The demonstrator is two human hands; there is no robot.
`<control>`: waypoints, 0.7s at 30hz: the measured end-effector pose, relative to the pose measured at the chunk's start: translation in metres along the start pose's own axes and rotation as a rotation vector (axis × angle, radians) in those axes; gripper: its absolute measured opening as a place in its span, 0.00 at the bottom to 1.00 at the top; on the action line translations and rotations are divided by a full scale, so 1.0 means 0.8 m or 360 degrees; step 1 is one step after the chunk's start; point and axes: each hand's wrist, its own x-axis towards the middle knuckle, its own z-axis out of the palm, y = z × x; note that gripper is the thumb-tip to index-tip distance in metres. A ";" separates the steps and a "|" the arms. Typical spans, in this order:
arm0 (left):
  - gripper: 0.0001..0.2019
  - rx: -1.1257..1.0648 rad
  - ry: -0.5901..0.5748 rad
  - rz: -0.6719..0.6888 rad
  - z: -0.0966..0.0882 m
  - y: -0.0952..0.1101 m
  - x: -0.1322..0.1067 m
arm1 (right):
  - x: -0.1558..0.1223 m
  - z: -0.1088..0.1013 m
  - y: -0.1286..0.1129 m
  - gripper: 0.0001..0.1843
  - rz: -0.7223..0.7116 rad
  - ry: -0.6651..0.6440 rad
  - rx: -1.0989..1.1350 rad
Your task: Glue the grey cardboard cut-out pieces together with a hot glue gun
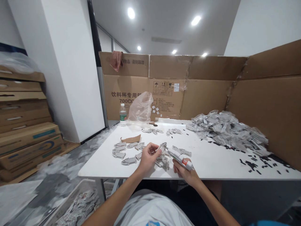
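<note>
Between the thumb and fingers of my left hand [148, 158] is a small grey plastic part [162, 146] with a pointed end, tilted up above the table. My right hand [184, 172] is wrapped round a white electric screwdriver [180, 159] with a red mark on its body. The thin tip of the screwdriver meets the held part, or comes very close to it. Below my hands lies a small group of similar grey parts [162, 163], partly covered by them. More grey parts [129, 161] lie in a curve to the left, and a few [182, 151] to the right.
The white table [98, 166] has cardboard walls [207, 97] behind and right. A heap of plastic-wrapped pieces [225, 128] and scattered small black pieces [256, 163] lie right. A water bottle [123, 115], plastic bag [141, 108] and cardboard scrap [131, 139] sit left. A filled crate [70, 197] stands below.
</note>
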 end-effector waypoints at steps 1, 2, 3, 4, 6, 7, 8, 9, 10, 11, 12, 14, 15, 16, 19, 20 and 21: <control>0.21 0.0004 0.0007 0.0010 0.000 -0.001 0.000 | 0.000 0.000 0.000 0.34 0.0010 -0.0015 0.0042; 0.21 0.0008 0.0015 0.0020 0.000 -0.002 0.000 | 0.000 0.000 -0.001 0.34 0.0022 -0.0032 0.0074; 0.21 0.0007 0.0023 0.0026 0.000 -0.002 0.000 | 0.000 0.000 -0.002 0.33 0.0033 -0.0045 0.0097; 0.21 -0.0001 0.0029 0.0028 0.000 -0.003 0.000 | -0.001 0.000 -0.004 0.33 0.0042 -0.0048 0.0112; 0.20 -0.0030 0.0040 0.0023 0.001 -0.004 0.000 | -0.001 0.000 -0.006 0.32 0.0046 -0.0037 0.0119; 0.20 -0.0041 0.0044 0.0018 0.001 -0.005 0.000 | -0.002 -0.001 -0.007 0.32 0.0039 -0.0029 0.0119; 0.20 -0.0047 0.0050 0.0013 0.002 -0.005 0.000 | -0.002 -0.001 -0.008 0.32 0.0029 -0.0020 0.0118; 0.20 -0.0047 0.0055 0.0009 0.002 -0.006 0.000 | -0.002 -0.001 -0.008 0.32 0.0022 -0.0015 0.0117; 0.20 -0.0041 0.0059 0.0007 0.002 -0.007 0.001 | -0.002 -0.001 -0.008 0.32 0.0017 -0.0009 0.0115; 0.20 -0.0032 0.0062 0.0005 0.002 -0.008 0.001 | -0.002 -0.001 -0.009 0.32 0.0014 -0.0007 0.0114; 0.20 -0.0019 0.0061 0.0006 0.002 -0.009 0.001 | -0.002 -0.001 -0.009 0.32 0.0013 -0.0005 0.0113; 0.19 0.0028 0.0057 0.0030 0.001 -0.011 0.001 | -0.001 0.000 -0.010 0.32 0.0006 -0.0006 0.0122; 0.18 0.0065 0.0054 0.0051 0.000 -0.011 0.000 | -0.001 0.000 -0.011 0.32 -0.0003 -0.0012 0.0129; 0.17 0.0104 0.0054 0.0079 0.000 -0.011 0.000 | -0.001 0.000 -0.012 0.32 -0.0019 -0.0020 0.0134; 0.15 0.0195 0.0059 0.0162 -0.001 -0.011 -0.001 | -0.002 0.000 -0.015 0.33 -0.0063 -0.0052 0.0129; 0.15 0.0202 0.0063 0.0175 -0.001 -0.011 -0.001 | -0.002 0.000 -0.016 0.33 -0.0068 -0.0057 0.0116; 0.16 0.0200 0.0065 0.0181 -0.001 -0.011 -0.001 | -0.003 0.000 -0.016 0.33 -0.0067 -0.0060 0.0102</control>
